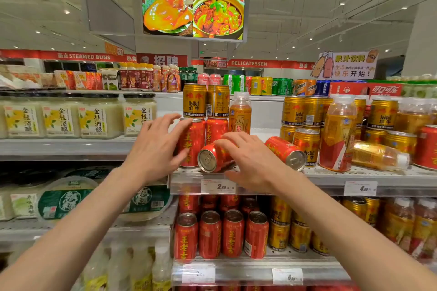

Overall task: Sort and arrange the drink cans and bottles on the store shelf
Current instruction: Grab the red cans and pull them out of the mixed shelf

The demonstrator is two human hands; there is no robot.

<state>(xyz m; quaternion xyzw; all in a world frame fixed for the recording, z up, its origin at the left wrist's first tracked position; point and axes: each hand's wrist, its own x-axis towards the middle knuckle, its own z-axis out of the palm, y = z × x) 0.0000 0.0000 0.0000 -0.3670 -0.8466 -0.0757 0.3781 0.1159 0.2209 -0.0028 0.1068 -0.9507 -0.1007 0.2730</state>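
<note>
Shelf: the metal store shelf (pixel 369 176) runs across the middle of the frame, with price tags clipped to its front edge; another tier sits below it.
Overhead screen: a hanging display (pixel 192 8) at top centre shows two dishes of food.
Jars: a row of pale jars (pixel 61 117) with yellow flower labels stands at middle left.
Lower row: upright red cans (pixel 221 235) line the tier below, at bottom centre, with gold cans just beside them to the right.
Standing bottle: a tall orange drink bottle (pixel 338 134) stands at middle right of the shelf.
Toppled bottle: a second bottle (pixel 378 155) lies on its side just right of it, cap toward the right.
Stack: two gold cans (pixel 205 100) sit on top of two upright red cans (pixel 203 137) at frame centre; a small orange bottle (pixel 240 113) stands just beside them.
Left hand: the left hand (pixel 157 146) has its fingers spread and relaxed, grasping nothing, right by the left upright red can; contact there cannot be told.
Right hand: the right hand (pixel 250 160) rests curled over the fallen can, fingers on its top and thumb below.
Fallen can: a red can (pixel 211 157) lies on its side at the shelf's front edge, silver end facing the camera, in front of the stack.
Second fallen can: another red can (pixel 286 152) lies tilted just right of the right hand.
</note>
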